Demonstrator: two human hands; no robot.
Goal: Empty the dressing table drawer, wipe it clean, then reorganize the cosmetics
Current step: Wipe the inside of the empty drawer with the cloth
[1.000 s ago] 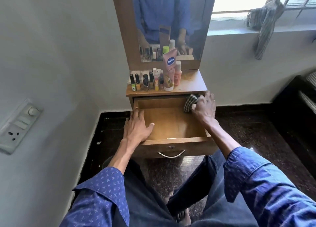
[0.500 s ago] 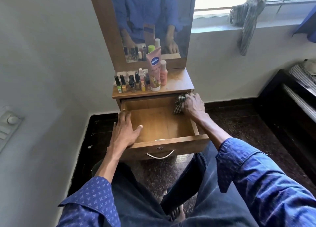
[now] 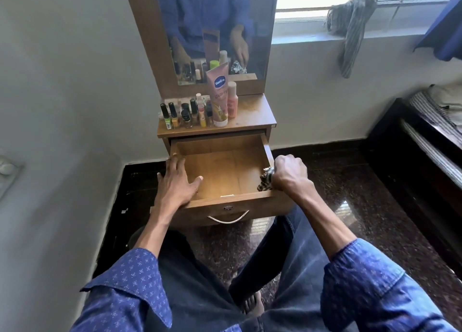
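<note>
The wooden drawer (image 3: pixel 225 201) of the dressing table stands pulled out, with nothing lying on its floor. My left hand (image 3: pixel 177 181) rests flat on the drawer's left wall, fingers spread. My right hand (image 3: pixel 290 174) grips a checked cloth (image 3: pixel 266 181) against the inside of the right wall, near the front corner. On the tabletop (image 3: pixel 252 116) stand a pink lotion tube (image 3: pixel 218 94), a small pink bottle (image 3: pixel 232 99) and several nail polish bottles (image 3: pixel 185 116).
A mirror (image 3: pixel 220 31) rises behind the tabletop. White walls close in on the left and behind. A striped cloth (image 3: pixel 350 31) hangs off the window sill. A dark bed frame (image 3: pixel 412 151) stands at the right. Dark polished floor (image 3: pixel 350 194) lies around.
My right hand has drawn the cloth from the drawer's back right corner along the right wall to the front corner. My left hand has stayed on the left wall.
</note>
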